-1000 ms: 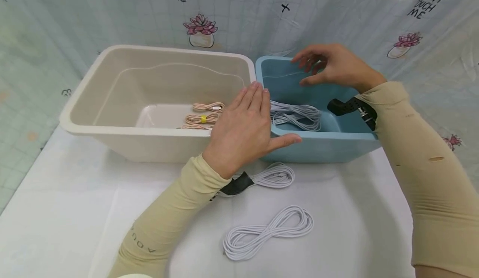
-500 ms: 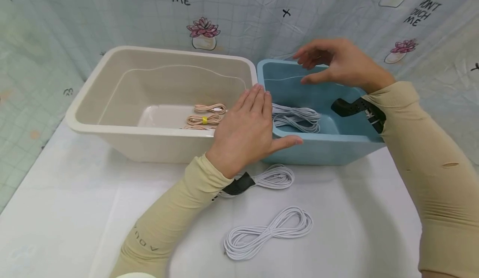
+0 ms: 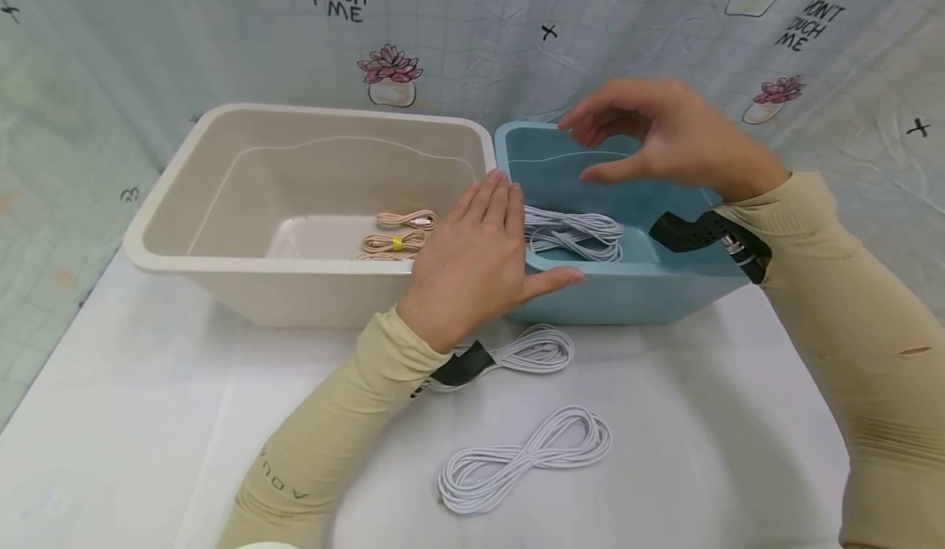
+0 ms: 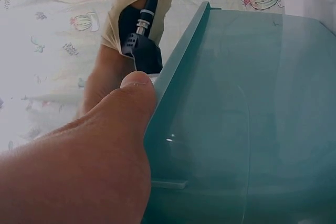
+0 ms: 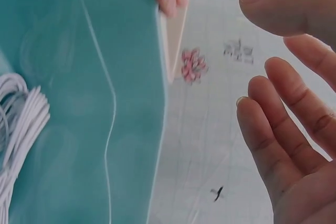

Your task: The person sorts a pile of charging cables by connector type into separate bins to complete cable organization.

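Observation:
My left hand (image 3: 472, 258) lies flat across the meeting rims of the beige bin (image 3: 310, 266) and the blue bin (image 3: 627, 282), fingers together and thumb spread out over the blue rim. Above the back of the blue bin hovers my right hand (image 3: 657, 134), its fingers loosely bent and holding nothing. White coiled cables (image 3: 579, 233) lie inside the blue bin, also seen in the right wrist view as a white cable bundle (image 5: 21, 135). Tan cable coils (image 3: 394, 241) rest in the beige bin, partly hidden by the left hand.
On the white table (image 3: 170, 418) before the bins lie two white cables: one coil with a black strap (image 3: 461, 366), partly behind the left wrist, and a figure-eight coil (image 3: 524, 459) nearer. A patterned sheet (image 3: 458, 32) hangs close behind the bins.
My right hand has drifted slightly to the right above the blue bin, still holding nothing. The left hand stays on the rims. The head view has shifted a little.

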A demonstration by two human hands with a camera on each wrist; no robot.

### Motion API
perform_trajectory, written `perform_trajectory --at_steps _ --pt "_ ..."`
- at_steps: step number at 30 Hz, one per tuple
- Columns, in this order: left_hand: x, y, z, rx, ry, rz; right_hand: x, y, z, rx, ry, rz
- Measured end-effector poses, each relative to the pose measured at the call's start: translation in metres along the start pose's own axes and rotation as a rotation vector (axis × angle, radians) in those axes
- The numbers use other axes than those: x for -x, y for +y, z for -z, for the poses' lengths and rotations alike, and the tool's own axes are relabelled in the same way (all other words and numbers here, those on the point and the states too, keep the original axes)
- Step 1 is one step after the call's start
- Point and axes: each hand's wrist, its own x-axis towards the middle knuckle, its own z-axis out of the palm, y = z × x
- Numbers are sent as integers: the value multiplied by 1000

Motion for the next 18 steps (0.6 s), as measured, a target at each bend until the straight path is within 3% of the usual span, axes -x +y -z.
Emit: perform_trajectory --at_steps 8,18 --pt "-2 1 2 16 -67 11 10 -18 -5 -56 -18 126" --pt "1 1 -1 -21 24 -6 23 -27 -14 -220 -32 258"
